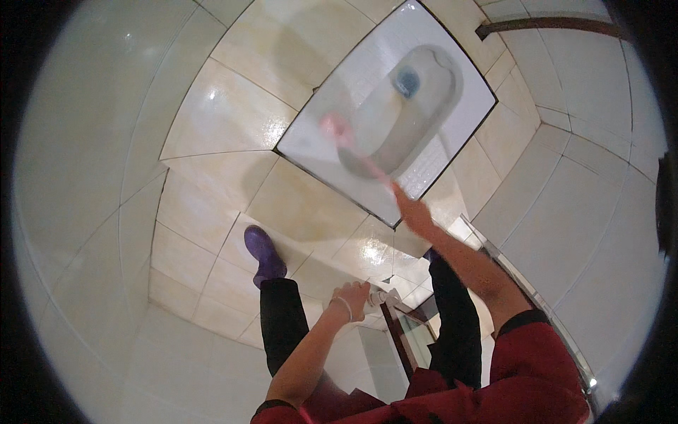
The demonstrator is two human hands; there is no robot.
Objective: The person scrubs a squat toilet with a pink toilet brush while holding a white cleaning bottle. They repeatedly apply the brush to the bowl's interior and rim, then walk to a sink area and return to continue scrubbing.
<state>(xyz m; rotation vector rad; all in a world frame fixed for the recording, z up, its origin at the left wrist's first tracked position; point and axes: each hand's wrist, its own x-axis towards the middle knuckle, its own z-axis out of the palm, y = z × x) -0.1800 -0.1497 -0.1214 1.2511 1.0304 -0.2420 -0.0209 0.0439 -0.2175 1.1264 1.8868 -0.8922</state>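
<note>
My right hand (pixel 416 214) grips the handle of a pink toilet brush (pixel 368 164). Its head is blurred and lies over the left rim of a white squat toilet (pixel 296 140) set into the floor. A dark blue-grey patch shows at the drain end of the bowl, away from me. Lower down, between my legs, my left hand (pixel 350 301) has its fingers curled around a pale object, apparently a white bottle (pixel 378 297). Most of that object is hidden by the hand.
Glossy beige floor tiles (pixel 302 201) surround the toilet, with pale tiled walls (pixel 561 180) on both sides. A metal-edged frame (pixel 519 275) runs close along my right arm. My purple boot (pixel 263 254) stands on the left. A brown bar (pixel 551 24) crosses the upper right.
</note>
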